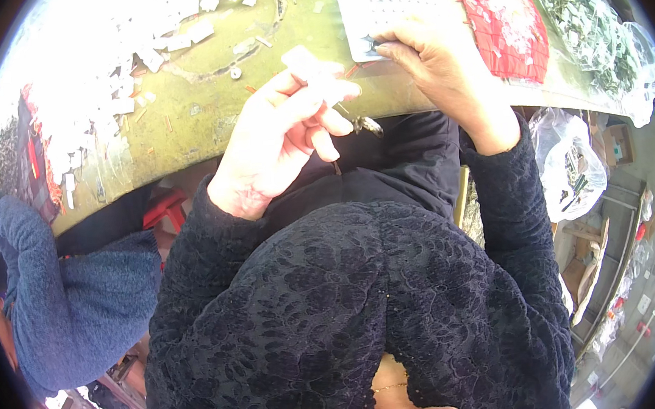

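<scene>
My left hand (262,137) is raised over the table's near edge, its fingers closed on a small white tag (300,60). From those fingers a small dark, shiny piece (368,125) dangles, partly on a thin cord. Bright light washes out details of the tag. My right hand (447,71) rests at the lower left corner of a white sheet (356,16). Its thumb and forefinger pinch at something small and dark there, too small to name. The sheet lies flat on the yellow-green table (207,110).
White paper pieces (154,57) litter the table's left. To the right lie a red cloth (476,50) bearing clear pieces and a clear bag (598,49) of greenish pieces. Another bag (567,161) hangs below the edge. A co-worker's blue sleeve (83,290) and red stool (167,210) are at left.
</scene>
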Demonstrator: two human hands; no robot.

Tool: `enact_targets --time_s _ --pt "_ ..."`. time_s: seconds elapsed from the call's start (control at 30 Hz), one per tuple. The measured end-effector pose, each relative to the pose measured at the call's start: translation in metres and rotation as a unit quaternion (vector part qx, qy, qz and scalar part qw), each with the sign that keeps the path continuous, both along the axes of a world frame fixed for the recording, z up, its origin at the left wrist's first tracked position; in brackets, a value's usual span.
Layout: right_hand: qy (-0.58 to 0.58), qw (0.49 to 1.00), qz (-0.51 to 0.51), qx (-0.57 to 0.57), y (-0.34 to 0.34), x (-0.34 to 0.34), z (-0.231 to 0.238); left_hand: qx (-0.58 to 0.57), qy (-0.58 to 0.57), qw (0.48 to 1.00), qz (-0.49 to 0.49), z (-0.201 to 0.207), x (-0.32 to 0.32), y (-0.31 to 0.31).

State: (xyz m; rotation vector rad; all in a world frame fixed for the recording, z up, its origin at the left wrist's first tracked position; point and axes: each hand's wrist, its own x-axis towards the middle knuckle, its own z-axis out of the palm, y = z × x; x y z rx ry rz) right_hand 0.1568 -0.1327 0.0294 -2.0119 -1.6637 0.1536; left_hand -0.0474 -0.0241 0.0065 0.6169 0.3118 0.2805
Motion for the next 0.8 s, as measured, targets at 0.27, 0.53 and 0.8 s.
enact_targets --time_s 0.27,0.53,0.8 --pt "-0.052 0.998 0.022 0.003 0.0025 0.0046 0.0048 -0.013 0.008 1.0 0.0 0.0011 0.0021 -0.0006" --pt "-0.064 0.997 0.047 -0.023 0.0071 0.004 0.004 -0.017 0.024 1.0 0.001 0.0028 0.0022 -0.0013" --pt "-0.083 0.995 0.048 0.001 0.0086 -0.0015 0.0075 -0.017 0.032 0.999 0.008 0.0026 0.0018 -0.001"
